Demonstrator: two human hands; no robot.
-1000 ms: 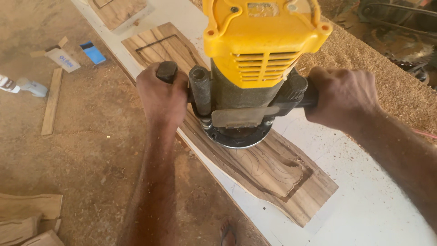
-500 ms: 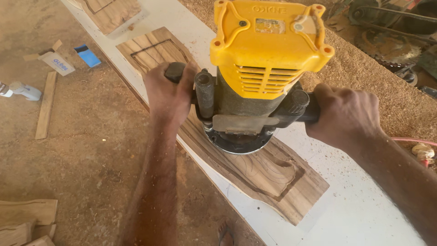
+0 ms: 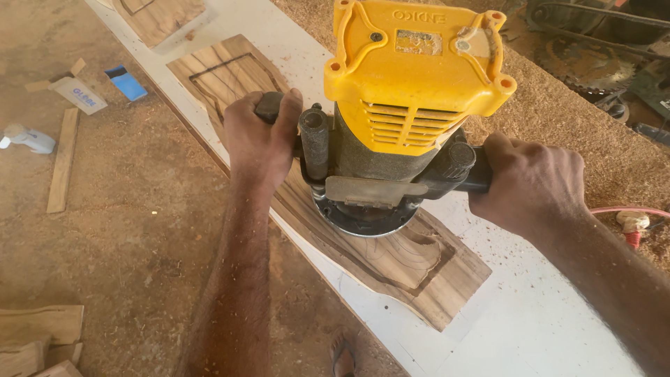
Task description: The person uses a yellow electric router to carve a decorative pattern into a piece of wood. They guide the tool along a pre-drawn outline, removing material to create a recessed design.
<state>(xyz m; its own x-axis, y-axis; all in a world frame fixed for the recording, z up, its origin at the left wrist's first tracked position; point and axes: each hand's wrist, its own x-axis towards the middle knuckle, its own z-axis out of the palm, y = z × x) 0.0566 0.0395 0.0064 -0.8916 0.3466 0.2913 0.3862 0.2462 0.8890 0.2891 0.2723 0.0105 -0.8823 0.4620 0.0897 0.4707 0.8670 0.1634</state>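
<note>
Yellow-topped plunge router [image 3: 398,119] standing upright on a streaked brown wood panel [image 3: 419,269], round black base flat against the panel's face. Left hand [image 3: 259,143] wrapped round the router's left black handle, fingers [image 3: 286,115] curled together and clamped on the grip, thumb side hidden. Right hand [image 3: 534,181] closed on the right handle, fingers tucked under and out of sight, knuckles up, grip tight on the handle's end. Both forearms reaching in from the bottom edge of the view.

Panel lying on a long white board [image 3: 558,321] running diagonally from upper left to lower right. A dark routed groove showing along the panel's near right part, following the outline just inside the edge. Second wood panel [image 3: 223,73] of the same streaked timber further up the board, just beyond the left hand, with a rectangular groove cut into its face. Third panel [image 3: 157,17] at the top edge, partly cut off.

Heap of sawdust [image 3: 558,105] along the board's right side. Red and white plug [image 3: 631,227] with a pink cable at the right edge, near the right forearm. On the dusty floor to the left: a blue card [image 3: 125,82], a small cardboard box [image 3: 78,94], a thin wood strip [image 3: 61,160], a white bottle-like object [image 3: 28,138]. Wood offcuts [image 3: 38,338] at the lower left corner. Sandalled toes [image 3: 342,356] at the bottom edge.
</note>
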